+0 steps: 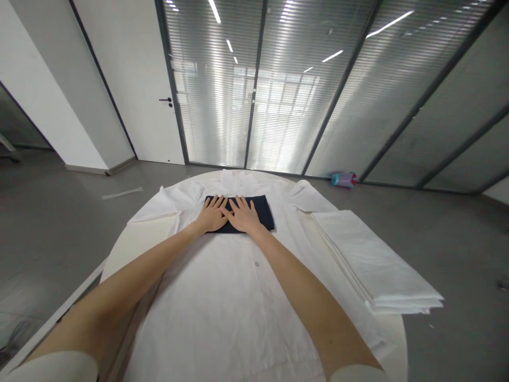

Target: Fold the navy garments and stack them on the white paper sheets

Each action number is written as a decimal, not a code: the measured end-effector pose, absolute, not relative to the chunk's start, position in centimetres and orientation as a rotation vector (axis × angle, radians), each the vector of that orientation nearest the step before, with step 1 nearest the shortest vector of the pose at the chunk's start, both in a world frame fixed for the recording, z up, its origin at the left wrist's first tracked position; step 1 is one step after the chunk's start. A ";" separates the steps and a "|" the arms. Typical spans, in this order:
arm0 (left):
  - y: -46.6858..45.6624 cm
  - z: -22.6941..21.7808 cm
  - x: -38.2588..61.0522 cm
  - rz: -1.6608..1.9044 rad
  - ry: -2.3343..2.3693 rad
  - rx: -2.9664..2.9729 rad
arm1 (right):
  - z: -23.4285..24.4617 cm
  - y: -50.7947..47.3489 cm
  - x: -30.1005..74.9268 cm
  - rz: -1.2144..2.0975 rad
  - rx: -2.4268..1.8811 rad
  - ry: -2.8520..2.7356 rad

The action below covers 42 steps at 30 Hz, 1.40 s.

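A folded dark navy cloth (263,211) lies on a white short-sleeved garment (222,286), which is spread flat over a round table (153,233). My left hand (212,214) rests flat on the left part of the cloth, fingers spread. Beside it, my right hand (243,214) presses flat on the middle of the same cloth, its fingers apart too. The thumbs meet or nearly meet between the hands. Neither hand grips anything. Part of the cloth is hidden beneath both palms.
To the right, a stack of folded white cloth (374,260) hangs slightly past the table's edge. On the floor beyond stands or lies a blue, purple and red object (343,180) near the glass partition (286,106). A white strip (122,193) lies on the floor at left.
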<state>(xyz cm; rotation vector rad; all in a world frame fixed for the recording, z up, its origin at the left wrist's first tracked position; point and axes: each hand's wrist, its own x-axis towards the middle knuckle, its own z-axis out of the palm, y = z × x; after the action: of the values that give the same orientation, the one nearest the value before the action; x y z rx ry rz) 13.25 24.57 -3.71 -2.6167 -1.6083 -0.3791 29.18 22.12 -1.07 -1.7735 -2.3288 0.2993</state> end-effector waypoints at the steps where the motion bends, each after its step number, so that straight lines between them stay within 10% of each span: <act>1: 24.5 -3.7 13.3 -0.379 -1.614 -2.619 | -1.1 22.2 29.7 0.309 -1.789 -2.323; 27: 31.3 -0.5 10.8 -0.176 -2.073 -2.688 | -3.4 26.6 38.7 0.198 -1.898 -2.029; 42: 31.1 0.4 9.3 -0.978 -2.118 -2.919 | 0.0 30.1 39.8 0.660 -1.598 -2.267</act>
<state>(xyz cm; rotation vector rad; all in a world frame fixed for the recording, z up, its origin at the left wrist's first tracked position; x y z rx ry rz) 9.34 31.13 0.44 -2.9194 -2.1176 -0.9778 39.83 30.10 0.00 -1.5982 -2.2668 0.6604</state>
